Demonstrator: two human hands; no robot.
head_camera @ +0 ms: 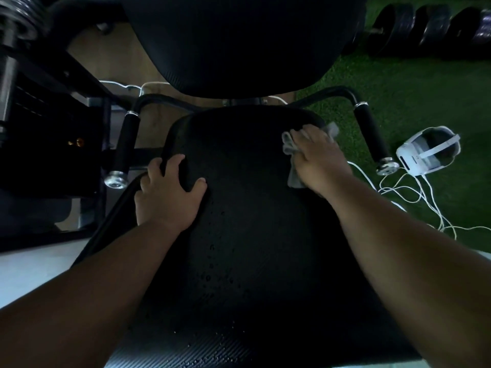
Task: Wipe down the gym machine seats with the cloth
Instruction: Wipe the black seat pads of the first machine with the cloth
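Observation:
A black padded gym machine seat (247, 208) fills the middle of the view, with small water droplets down its centre. My right hand (316, 158) presses a grey cloth (293, 176) flat against the seat's upper right part; cloth edges show around the fingers. My left hand (170, 192) grips the seat's left edge, fingers curled over the rim and thumb on top. The black backrest pad (244, 41) rises behind the seat.
Two black foam-covered handles stand on either side, the left handle (125, 150) and the right handle (373, 136). A white headset (427, 150) with white cables (414, 192) lies on green turf at the right. Weight plates (425, 27) sit at the top right; machine frame (45, 123) at left.

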